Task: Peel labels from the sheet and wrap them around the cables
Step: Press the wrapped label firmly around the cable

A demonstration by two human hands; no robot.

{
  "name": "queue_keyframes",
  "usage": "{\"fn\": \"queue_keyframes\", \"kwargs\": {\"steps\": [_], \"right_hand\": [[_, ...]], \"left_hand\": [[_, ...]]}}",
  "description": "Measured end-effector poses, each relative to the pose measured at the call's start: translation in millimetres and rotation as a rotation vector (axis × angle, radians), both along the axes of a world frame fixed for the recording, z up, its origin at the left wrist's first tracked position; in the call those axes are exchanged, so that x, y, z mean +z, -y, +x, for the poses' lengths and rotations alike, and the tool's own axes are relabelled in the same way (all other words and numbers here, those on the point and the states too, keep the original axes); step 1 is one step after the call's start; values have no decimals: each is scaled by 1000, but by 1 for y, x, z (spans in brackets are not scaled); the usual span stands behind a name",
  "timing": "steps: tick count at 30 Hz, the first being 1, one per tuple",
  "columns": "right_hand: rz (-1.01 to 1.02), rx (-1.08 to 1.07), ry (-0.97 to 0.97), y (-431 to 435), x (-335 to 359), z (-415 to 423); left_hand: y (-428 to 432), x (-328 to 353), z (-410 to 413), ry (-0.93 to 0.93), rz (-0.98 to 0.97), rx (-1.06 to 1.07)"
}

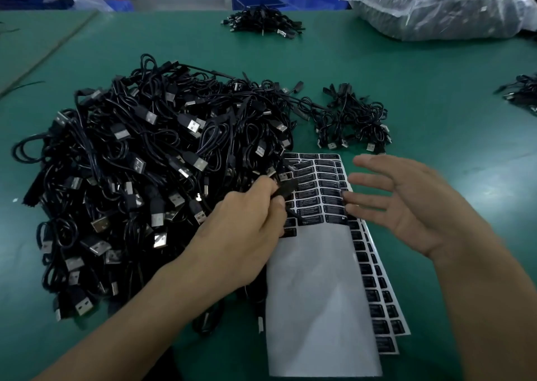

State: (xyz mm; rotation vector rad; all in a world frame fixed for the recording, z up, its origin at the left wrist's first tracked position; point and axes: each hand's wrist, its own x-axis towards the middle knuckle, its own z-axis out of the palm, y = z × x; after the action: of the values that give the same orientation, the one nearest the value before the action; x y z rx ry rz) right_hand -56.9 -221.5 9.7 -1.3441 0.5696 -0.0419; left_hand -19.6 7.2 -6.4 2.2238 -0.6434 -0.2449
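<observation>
On a green worktable [406, 75], beside a tangled heap of black cables [139, 177], a worker's left hand [247, 221] pinches one cable [286, 189] over the label sheet [319, 279] while the right hand [412, 206] hovers open, fingers spread, above the unpeeled labels [319, 197]; the sheet, seemingly unheld, may lift or skid when a label is pulled.

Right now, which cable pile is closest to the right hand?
The small bundle just beyond the label sheet, right of the big heap. It lies just past the right hand; the other small piles sit far off.
</observation>
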Motion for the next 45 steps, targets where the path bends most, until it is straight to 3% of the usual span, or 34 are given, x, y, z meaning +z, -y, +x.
{"fn": "queue_keyframes", "kwargs": {"steps": [5, 9, 13, 21, 32, 45], "right_hand": [[142, 184, 1, -2, 2, 0], [-43, 404, -75, -17, -4, -3], [-238, 472, -92, -31, -10, -4], [-364, 428, -63, -34, -8, -5], [-93, 325, -90, -41, -12, -3], [-98, 242, -163, -47, -12, -3]], "left_hand": [[0, 0, -2, 33, 63, -33], [1, 0, -2, 38, 96, 11], [5, -1, -4, 116, 154, 0], [6, -3, -6, 146, 90, 38], [4, -3, -4, 104, -33, 79], [2, -2, 1, 85, -48, 66]]}}
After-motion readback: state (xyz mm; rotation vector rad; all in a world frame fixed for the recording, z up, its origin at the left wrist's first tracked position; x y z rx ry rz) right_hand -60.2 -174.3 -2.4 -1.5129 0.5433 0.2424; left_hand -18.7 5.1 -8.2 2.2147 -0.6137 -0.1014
